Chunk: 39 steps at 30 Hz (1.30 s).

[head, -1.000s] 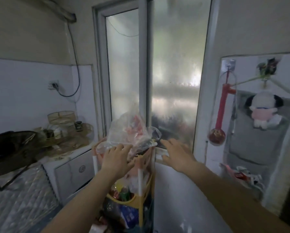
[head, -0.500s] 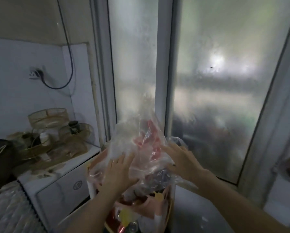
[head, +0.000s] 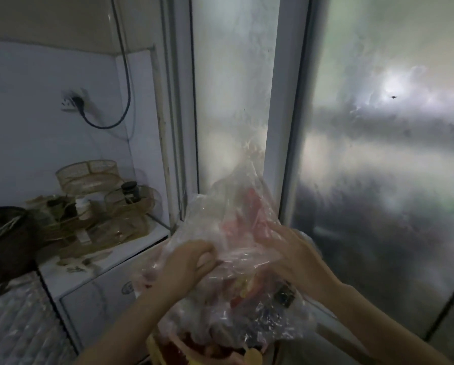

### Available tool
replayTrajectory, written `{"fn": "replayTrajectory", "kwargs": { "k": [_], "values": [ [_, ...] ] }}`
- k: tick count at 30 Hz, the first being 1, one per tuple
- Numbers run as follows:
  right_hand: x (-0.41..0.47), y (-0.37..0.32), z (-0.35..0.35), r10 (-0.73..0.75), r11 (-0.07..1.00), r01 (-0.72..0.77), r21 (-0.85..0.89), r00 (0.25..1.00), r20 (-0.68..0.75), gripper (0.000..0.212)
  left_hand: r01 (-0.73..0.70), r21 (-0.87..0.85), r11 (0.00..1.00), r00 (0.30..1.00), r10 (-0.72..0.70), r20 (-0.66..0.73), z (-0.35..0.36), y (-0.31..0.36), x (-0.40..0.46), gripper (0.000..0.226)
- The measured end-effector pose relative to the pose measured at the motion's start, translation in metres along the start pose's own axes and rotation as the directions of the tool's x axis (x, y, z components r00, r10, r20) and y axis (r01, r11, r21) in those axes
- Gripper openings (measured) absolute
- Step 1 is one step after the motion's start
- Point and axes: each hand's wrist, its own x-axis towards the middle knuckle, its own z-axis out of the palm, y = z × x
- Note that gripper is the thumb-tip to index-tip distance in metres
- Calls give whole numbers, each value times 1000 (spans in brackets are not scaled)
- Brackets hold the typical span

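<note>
**Bag handled on top of rack, by window**

Obs. Clear plastic bag (head: 236, 219) sits on top of the rack (head: 252, 355), just in front of the frosted window (head: 378, 154). Its loose upper film stands crumpled against the pane's frame. Red and pink contents show through; what they are, I cannot tell.

Left hand (head: 187, 264): fingers curled, bunching a fold of film on the bag's near-left side. This is a firm pinch rather than a flat touch.

Right hand (head: 297, 255): fingers straight and spread, laid flat on the bag's right flank. It presses and clasps nothing.

Reading. One hand gathers and the other braces. The flat palm probably keeps the slack bag from slumping toward the glass while the left takes hold. Thin film gives no rigid edge, hence the bunched grip. The bag's weight appears to be borne by the rack, not by the hands.

Surroundings. A white cabinet (head: 94, 293) stands left of the rack and carries gold wire baskets (head: 89, 172). A wall socket (head: 71, 101) above them has a plug in it.

Risk. The film may tear or slip if it is lifted by that one fold.
</note>
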Motion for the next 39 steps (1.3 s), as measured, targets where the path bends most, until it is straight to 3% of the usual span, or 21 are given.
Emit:
{"fn": "replayTrajectory", "kwargs": {
  "k": [4,6,9,11,14,17,20,27,30,33,39],
  "values": [
    [14,-2,-25,-7,999,13,31,985,-170,13,-19,-95,995,997,12,-76,-35,19,12,31],
    [20,-10,-40,10,994,17,106,970,-244,6,-40,-4,999,998,40,-56,-49,26,13,43],
    [28,-24,-66,100,967,-36,251,964,-246,13,-60,112,992,997,66,-49,-68,39,14,52],
    [29,-38,-87,204,905,-114,409,962,-183,11,-78,28,997,992,81,-102,-85,52,16,48],
    [19,-70,-120,262,780,-67,622,938,-228,5,-176,-185,967,982,161,-93,-118,76,21,45],
    [6,-98,-154,221,805,18,593,919,-327,19,-216,-449,867,965,260,40,-153,105,24,42],
    [-11,-128,-179,243,839,-36,542,917,-316,32,-150,-692,706,928,342,148,-177,121,26,36],
    [-86,-208,-196,433,834,-167,525,788,-438,39,-107,-772,627,842,470,265,-190,165,-4,41],
    [-140,-255,-206,522,835,-272,479,669,-529,54,-137,-832,537,769,587,253,-182,195,-36,55],
    [-210,-312,-220,548,836,-356,418,585,-599,72,-103,-902,420,642,720,262,-166,237,-78,48],
    [-358,-453,-247,599,741,-584,330,354,-719,54,-48,-959,279,337,909,247,-143,348,-202,41]
  ]
}}
